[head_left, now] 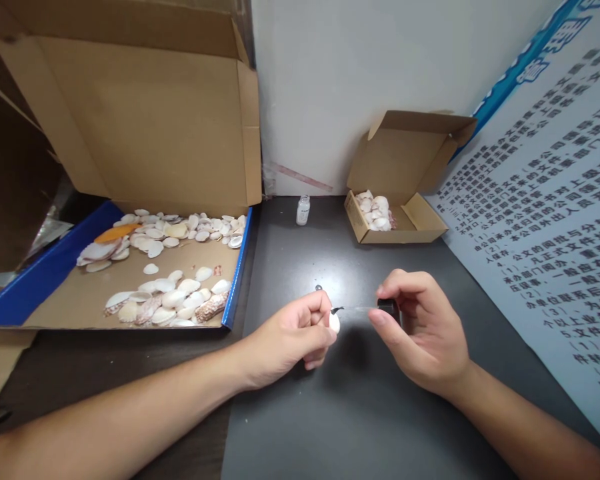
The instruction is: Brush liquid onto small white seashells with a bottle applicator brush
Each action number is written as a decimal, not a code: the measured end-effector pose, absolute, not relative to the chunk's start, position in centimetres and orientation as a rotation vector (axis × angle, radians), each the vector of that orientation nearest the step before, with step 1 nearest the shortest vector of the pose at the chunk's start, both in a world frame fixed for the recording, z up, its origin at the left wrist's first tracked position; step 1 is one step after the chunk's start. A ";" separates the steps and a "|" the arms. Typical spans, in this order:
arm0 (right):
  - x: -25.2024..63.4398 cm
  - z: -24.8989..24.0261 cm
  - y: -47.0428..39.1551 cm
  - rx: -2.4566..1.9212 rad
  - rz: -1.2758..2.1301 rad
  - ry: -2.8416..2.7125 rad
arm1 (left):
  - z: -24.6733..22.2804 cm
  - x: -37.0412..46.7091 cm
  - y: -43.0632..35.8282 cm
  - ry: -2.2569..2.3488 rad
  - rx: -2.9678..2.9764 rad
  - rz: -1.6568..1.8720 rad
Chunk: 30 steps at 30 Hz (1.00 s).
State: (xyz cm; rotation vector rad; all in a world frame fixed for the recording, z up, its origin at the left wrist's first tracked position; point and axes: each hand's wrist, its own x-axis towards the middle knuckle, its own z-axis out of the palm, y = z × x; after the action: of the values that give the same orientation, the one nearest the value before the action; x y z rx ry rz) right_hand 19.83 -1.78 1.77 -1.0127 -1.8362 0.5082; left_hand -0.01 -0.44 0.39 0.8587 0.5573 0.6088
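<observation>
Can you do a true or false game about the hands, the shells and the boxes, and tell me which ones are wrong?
1. The left hand holds a small white shell. True.
2. The right hand holds a spoon. False: it holds a black-capped applicator.
3. The small bottle stands upright on the dark tabletop. True.
4. The blue-sided box is shut. False: the blue-sided box is open, its lid raised.
5. The small cardboard box has shells in it. True.

Two bare forearms (170, 393) and wrists (240, 365)
</observation>
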 end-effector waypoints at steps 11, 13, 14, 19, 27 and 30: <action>20.1 2.0 -2.0 -0.967 0.538 -1.864 | 0.3 0.1 -0.5 0.577 0.860 0.615; 20.1 2.1 -2.1 -0.962 0.556 -1.872 | 0.4 0.1 -0.5 0.576 0.855 0.616; 20.1 2.1 -2.1 -0.956 0.561 -1.875 | 0.4 0.1 -0.5 0.576 0.854 0.617; 20.1 2.0 -2.1 -0.968 0.541 -1.863 | 0.5 0.1 -0.6 0.583 0.853 0.611; 20.0 2.1 -1.8 -1.043 0.498 -1.812 | 0.5 0.0 -0.5 0.567 0.844 0.590; 20.0 2.1 -1.9 -0.973 0.556 -1.823 | 0.3 0.0 -0.5 0.562 0.837 0.590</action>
State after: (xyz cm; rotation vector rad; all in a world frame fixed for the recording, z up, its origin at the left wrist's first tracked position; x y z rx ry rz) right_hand 20.02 -1.89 2.11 -0.9728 -1.8227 0.5565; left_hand 0.04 -0.50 0.33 0.8371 0.5622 0.5902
